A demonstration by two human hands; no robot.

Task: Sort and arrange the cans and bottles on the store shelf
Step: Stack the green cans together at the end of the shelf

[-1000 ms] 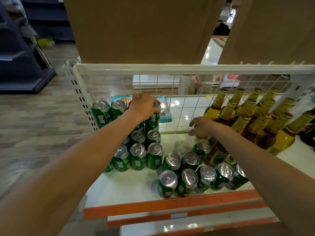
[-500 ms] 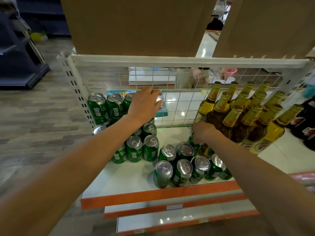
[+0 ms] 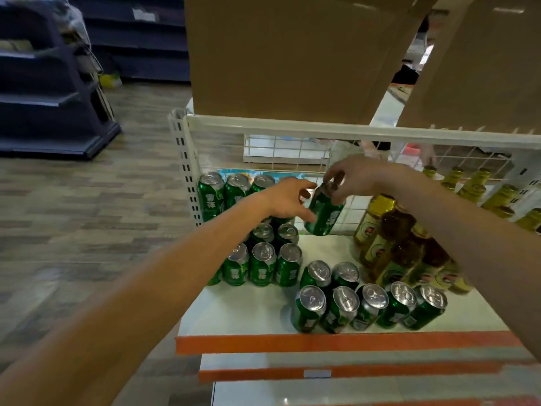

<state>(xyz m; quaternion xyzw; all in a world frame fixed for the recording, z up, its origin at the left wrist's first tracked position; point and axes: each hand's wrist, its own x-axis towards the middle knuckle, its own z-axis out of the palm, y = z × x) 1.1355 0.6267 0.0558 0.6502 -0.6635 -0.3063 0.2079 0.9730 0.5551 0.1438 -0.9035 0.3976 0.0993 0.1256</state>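
Gripping the tilted green can (image 3: 325, 213) by its top rim, the right hand (image 3: 360, 177) holds it in the air above the back of the white shelf (image 3: 248, 312), just in front of the wire grid (image 3: 292, 153). The left hand (image 3: 285, 202) is spread wide just beside this can, thumb low and fingers high; whether it touches the can I cannot tell. White Chinese characters run down the can's green side, too blurred to read. The same white characters mark the stacked cans (image 3: 262, 265) at the left, which stand two tiers high against the grid. Seven more, the loose cans (image 3: 369, 303), stand in a cluster near the shelf's front, behind the orange edge strip (image 3: 322, 342). At the right, the bottles (image 3: 389, 238) crowd together, amber glass with gold foil necks and yellow oval labels whose writing is illegible. A small pale tag (image 3: 317, 373) sits on the lower orange strip, with no readable print. Plain cardboard boxes (image 3: 292, 54) rest on the tier above.
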